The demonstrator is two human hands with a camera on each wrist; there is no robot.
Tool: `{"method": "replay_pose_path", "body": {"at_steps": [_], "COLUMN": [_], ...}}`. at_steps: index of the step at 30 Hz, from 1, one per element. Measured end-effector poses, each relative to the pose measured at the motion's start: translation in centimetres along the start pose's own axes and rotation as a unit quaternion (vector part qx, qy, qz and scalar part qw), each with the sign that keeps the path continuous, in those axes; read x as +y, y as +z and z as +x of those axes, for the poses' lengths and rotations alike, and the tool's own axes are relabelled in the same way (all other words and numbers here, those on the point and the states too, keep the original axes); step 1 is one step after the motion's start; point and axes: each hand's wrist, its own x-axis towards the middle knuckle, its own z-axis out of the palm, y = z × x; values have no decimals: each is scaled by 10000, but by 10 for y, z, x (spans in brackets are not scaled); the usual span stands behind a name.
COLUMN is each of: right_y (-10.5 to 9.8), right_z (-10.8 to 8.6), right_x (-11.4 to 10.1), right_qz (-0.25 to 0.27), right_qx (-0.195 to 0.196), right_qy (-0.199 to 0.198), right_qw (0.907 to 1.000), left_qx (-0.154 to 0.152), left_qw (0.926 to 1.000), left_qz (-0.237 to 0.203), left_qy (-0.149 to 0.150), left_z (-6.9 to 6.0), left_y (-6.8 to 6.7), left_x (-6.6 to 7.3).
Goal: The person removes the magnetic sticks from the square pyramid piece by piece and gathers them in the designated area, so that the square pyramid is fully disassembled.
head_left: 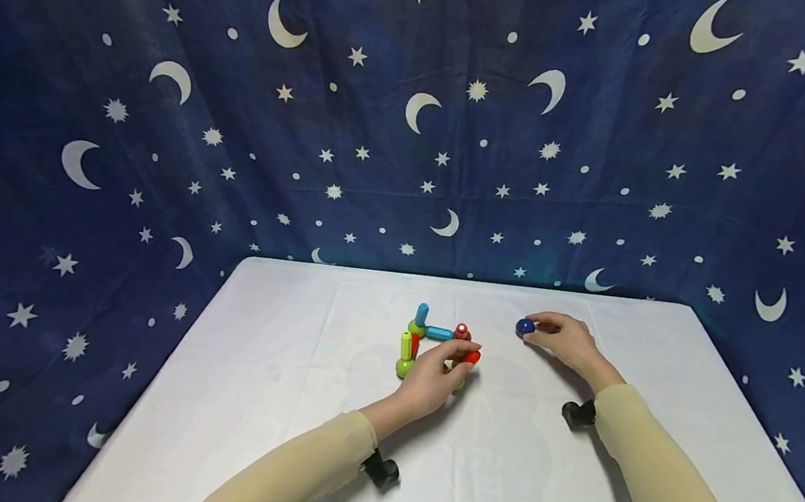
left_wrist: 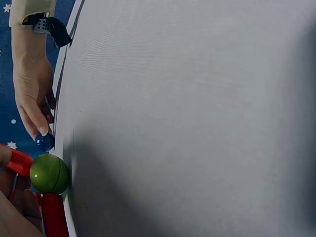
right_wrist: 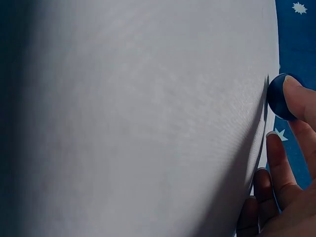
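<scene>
A frame of toy rods and balls stands on the table. My left hand (head_left: 428,382) reaches over its near right corner and pinches an upright red rod (head_left: 471,356). In the left wrist view that rod meets a green ball (left_wrist: 49,174), from which another red rod (left_wrist: 54,215) runs. Behind the hand, a blue rod (head_left: 439,333) joins a red ball (head_left: 462,332) to a green ball with an upright blue rod (head_left: 422,314). A yellow-green rod (head_left: 405,344) rises from the near left green ball (head_left: 404,367). My right hand (head_left: 567,342) holds a dark blue ball (head_left: 524,328) between thumb and fingers, apart from the frame.
The table (head_left: 496,477) has a white cover. A dark blue curtain (head_left: 388,117) with moons and stars hangs behind it and at the sides. Black wrist cameras sit under the left sleeve (head_left: 288,470) and right sleeve (head_left: 667,480).
</scene>
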Motion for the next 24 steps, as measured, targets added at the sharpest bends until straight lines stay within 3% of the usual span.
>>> {"method": "replay_pose_path", "body": {"at_steps": [15, 24], "right_y": [0, 1], "right_z": [1, 0], "right_x": [2, 3], "right_qz": [54, -4], "right_qx": [15, 23], "right_qy": [84, 15], "right_qw": [9999, 10000], "left_qx": [-19, 53], "left_qw": [9998, 9956], "left_qz": [197, 915], "left_qy": [-60, 203], "left_z": [0, -1], "left_y": [-1, -5], "left_x": [0, -1]}}
